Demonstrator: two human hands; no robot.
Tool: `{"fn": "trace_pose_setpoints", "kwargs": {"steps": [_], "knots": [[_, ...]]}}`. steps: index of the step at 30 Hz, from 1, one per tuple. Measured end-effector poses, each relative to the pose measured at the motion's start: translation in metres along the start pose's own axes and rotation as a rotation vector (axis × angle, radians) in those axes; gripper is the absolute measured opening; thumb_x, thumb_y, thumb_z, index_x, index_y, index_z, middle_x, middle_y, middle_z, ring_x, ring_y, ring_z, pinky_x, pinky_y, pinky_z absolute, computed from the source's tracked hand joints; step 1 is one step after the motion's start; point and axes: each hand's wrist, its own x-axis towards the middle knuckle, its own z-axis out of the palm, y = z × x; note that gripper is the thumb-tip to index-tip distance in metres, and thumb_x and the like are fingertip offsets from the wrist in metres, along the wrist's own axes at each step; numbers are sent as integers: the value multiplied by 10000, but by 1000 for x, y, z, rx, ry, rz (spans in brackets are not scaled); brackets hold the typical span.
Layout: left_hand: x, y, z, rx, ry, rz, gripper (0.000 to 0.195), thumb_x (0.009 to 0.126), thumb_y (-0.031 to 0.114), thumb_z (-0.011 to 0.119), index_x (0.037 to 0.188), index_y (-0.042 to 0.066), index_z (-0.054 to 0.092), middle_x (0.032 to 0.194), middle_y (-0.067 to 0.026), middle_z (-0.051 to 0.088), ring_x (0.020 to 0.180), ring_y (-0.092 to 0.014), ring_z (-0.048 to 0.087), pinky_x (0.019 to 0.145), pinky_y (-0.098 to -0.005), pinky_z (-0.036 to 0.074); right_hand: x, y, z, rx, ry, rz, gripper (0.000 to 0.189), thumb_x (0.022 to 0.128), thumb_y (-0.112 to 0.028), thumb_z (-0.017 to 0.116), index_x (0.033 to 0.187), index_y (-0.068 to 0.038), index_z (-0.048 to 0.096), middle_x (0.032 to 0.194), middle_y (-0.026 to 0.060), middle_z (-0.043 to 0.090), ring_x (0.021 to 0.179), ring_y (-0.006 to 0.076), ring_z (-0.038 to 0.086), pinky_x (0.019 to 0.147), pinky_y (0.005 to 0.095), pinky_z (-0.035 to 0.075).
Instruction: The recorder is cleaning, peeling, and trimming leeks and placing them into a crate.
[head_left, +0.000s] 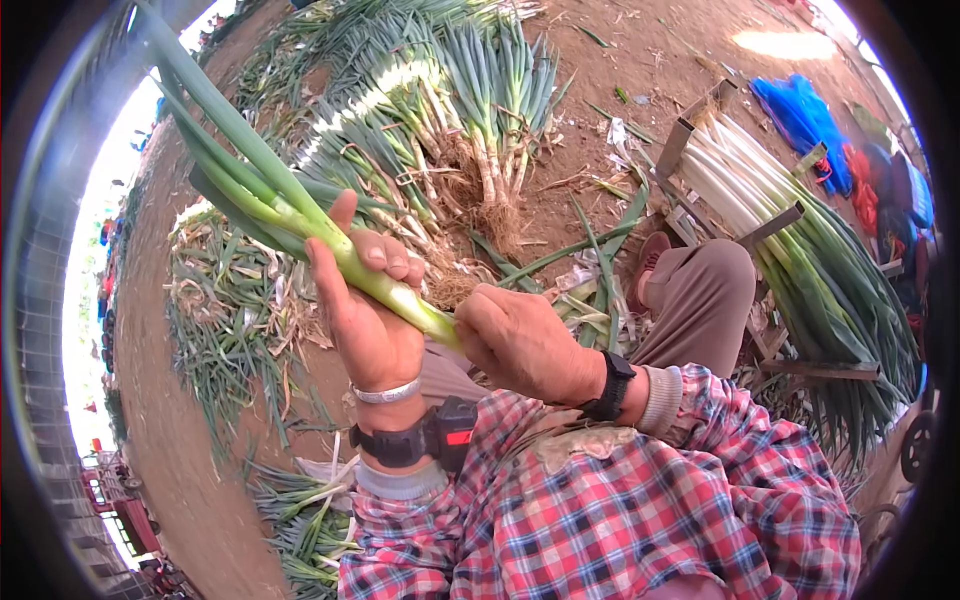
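A large green onion (307, 217) slants across the view in front of my body, its green leaves pointing up to the far left. My left hand (367, 300) cradles the pale green stem, with the palm beneath and the fingertips curled over the far side. At the stem's lower, whiter end my right hand (525, 341) is closed in a pinch; the very tip and the roots are hidden behind its fingers. A silver bracelet and a black strapped device sit on my left wrist, a black band on my right.
Bundled green onions (495, 127) with roots lie on the dirt ahead. Leaf trimmings (232, 300) are heaped at left, and more onions (307, 517) lie lower left. At right a metal rack (780, 225) holds peeled onions (720, 172); blue plastic bags (810, 127) lie beyond.
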Motion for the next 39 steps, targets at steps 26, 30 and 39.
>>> {"fn": "trace_pose_setpoints", "kwargs": {"steps": [26, 30, 39], "knots": [[8, 21, 1, -66, 33, -105, 406, 986, 499, 402, 904, 122, 529, 603, 41, 368, 492, -82, 338, 469, -243, 324, -11, 39, 6, 1071, 210, 959, 293, 997, -288, 468, 1048, -7, 534, 870, 50, 594, 756, 132, 593, 707, 289, 540], [19, 41, -18, -57, 41, -36, 365, 986, 455, 433, 891, 115, 525, 605, 36, 395, 494, -77, 350, 468, -239, 325, -13, 52, -20, 1456, 480, 869, 265, 1008, -253, 447, 1104, -13, 503, 881, 108, 605, 800, 232, 623, 861, 412, 543], [27, 99, -87, -46, 289, 138, 428, 965, 486, 442, 837, 83, 511, 634, 13, 453, 510, -107, 407, 472, -271, 363, -98, 124, -55, -169, -496, 539, 240, 896, -234, 550, 885, 5, 553, 746, 154, 616, 666, 315, 604, 642, 407, 506]]}}
